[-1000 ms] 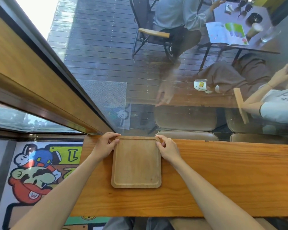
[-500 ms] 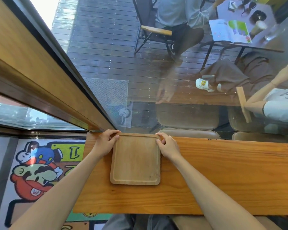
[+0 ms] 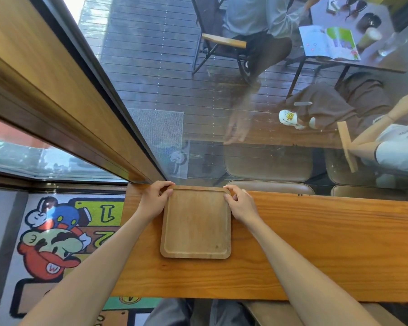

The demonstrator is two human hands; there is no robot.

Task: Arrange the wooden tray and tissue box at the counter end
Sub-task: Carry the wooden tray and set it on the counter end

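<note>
A light wooden tray (image 3: 196, 224) with a raised rim lies flat on the orange-brown wooden counter (image 3: 316, 245), near its left end, its far edge against the window glass. My left hand (image 3: 154, 201) grips the tray's far left corner. My right hand (image 3: 240, 203) grips its far right corner. No tissue box is in view.
The counter's left end (image 3: 125, 231) drops off to a cartoon rug (image 3: 52, 243) on the floor. A glass window (image 3: 222, 114) rises right behind the counter, with a wooden frame (image 3: 57, 102) at the left. Beyond the glass sit people at a table.
Both hands have slid the tray away from me, up to the window edge of the counter. The grip on the two far corners is unchanged.
</note>
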